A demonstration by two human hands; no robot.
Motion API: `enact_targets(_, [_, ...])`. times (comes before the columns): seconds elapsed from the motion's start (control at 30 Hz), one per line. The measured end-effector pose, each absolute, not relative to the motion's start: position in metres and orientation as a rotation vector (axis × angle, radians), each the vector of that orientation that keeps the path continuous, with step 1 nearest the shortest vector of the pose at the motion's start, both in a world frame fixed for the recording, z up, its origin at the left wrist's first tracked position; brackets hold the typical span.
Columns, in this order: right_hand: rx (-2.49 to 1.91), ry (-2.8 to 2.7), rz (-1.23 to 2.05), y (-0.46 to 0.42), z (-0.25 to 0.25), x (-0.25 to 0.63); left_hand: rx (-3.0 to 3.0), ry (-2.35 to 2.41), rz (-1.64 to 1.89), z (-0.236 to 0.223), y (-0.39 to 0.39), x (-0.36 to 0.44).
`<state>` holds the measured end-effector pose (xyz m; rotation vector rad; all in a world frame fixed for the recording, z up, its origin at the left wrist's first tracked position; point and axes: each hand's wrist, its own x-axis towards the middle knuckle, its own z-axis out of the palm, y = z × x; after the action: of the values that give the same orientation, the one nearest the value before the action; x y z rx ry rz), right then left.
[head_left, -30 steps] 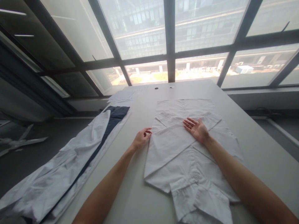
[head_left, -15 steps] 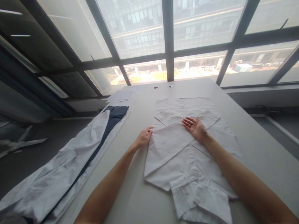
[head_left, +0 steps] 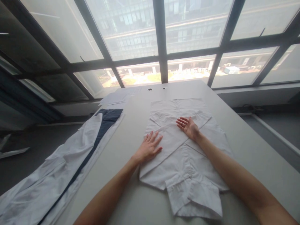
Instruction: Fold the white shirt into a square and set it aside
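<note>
A white shirt [head_left: 185, 168] lies spread on the white table, its sleeves folded slantwise across the body and its collar end toward me. My left hand [head_left: 150, 147] rests palm down on the folded sleeve at the shirt's left side, fingers spread. Near the middle of the shirt, my right hand [head_left: 187, 127] lies with its palm turned partly up and its fingers stretched out over the cloth. Neither hand grips anything.
White garments [head_left: 67, 156] with a dark navy piece [head_left: 109, 116] lie along the table's left edge. Sheets of paper [head_left: 119, 95] are at the far left corner. Two small holes pierce the far end of the table [head_left: 182, 88]. Large windows stand beyond it.
My left hand has moved from the shirt's left edge onto the sleeve, and its fingers have spread out flat. My right hand stays at about the same place on the shirt. The view has shifted slightly.
</note>
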<state>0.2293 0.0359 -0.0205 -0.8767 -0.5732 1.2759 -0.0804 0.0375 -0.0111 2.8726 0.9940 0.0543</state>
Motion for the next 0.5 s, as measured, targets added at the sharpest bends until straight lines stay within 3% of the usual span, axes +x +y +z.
enact_targets(0.2, [-1.183,-0.756,0.657,0.015,-0.016,0.222,2.925,1.002,0.117,-0.004,0.036,-0.083])
enact_targets(0.37, [-1.546,-1.378,0.113,-0.052,-0.009,0.251,2.984,0.989,0.184,-0.003,0.029,-0.086])
enact_targets(0.5, [-1.788,-1.629,-0.092,-0.106,-0.014,0.286,2.982,1.028,0.161,-0.007,0.025,-0.081])
